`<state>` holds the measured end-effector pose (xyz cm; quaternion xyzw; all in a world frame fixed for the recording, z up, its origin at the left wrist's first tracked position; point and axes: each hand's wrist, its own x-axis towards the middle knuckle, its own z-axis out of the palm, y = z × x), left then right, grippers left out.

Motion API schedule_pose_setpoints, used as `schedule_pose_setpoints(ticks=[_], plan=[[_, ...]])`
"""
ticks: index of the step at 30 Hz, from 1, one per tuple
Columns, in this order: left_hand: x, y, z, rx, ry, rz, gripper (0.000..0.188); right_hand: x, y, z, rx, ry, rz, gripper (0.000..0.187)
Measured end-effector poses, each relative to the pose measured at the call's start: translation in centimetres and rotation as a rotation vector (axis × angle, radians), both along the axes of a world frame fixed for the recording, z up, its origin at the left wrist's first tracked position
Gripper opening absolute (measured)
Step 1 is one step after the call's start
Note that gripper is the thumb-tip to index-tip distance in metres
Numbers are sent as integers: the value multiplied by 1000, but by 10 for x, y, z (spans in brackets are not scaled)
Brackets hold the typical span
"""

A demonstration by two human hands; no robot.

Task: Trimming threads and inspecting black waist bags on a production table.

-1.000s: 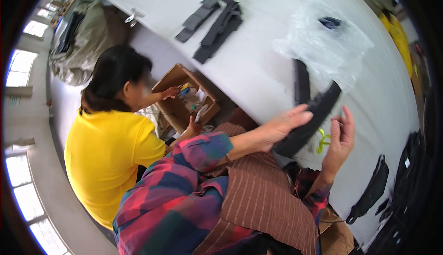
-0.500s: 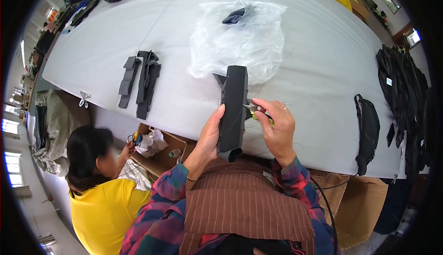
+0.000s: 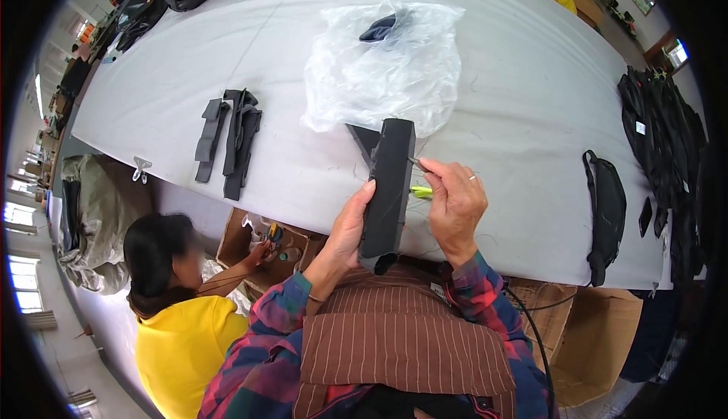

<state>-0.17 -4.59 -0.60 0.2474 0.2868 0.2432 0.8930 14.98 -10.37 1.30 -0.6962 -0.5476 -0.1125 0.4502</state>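
My left hand (image 3: 349,225) grips the lower left side of a long black padded fabric strip (image 3: 390,191), its thumb lying on the face. The strip stands upright in view, its open rolled end toward me. My right hand (image 3: 458,200) is closed at the strip's right edge. Between thumb and forefinger shows the tip of small metal thread snips (image 3: 415,162); the rest is hidden by the fingers. A bright green item (image 3: 422,191) shows between strip and right hand, partly covered. Behind the strip lies a dark flat piece (image 3: 365,140).
A clear plastic bag (image 3: 383,70) holding something dark lies beyond my hands. Several black strips (image 3: 241,142) lie left on the white-covered table (image 3: 523,138). A black pouch (image 3: 605,210) and black bags (image 3: 661,161) lie right. At lower left a person in yellow (image 3: 186,351) reaches into a cardboard box (image 3: 231,238).
My right hand has shifted slightly, and the snips are more covered by its fingers. The strip has tilted a little and moved nearer me. The person in yellow has reached farther right.
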Motion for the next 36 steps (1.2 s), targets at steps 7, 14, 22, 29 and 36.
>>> schedule_pose_setpoints(ticks=[7, 14, 22, 29, 36], plan=[[-3, 6, 0, 63, 22, 13, 50, 1, -9, 7, -17, 446, 196, 14], [1, 11, 7, 50, -76, 163, 44, -3, -24, 14, -214, 390, 393, 14], [10, 5, 0, 34, -101, 219, 50, -16, -24, 6, -274, 363, 442, 18], [-8, 6, 33, -15, -206, 281, 37, -32, -12, 49, -402, 398, 510, 15], [-24, 9, 81, -97, -187, 335, 35, -38, 1, 99, -492, 439, 509, 13]])
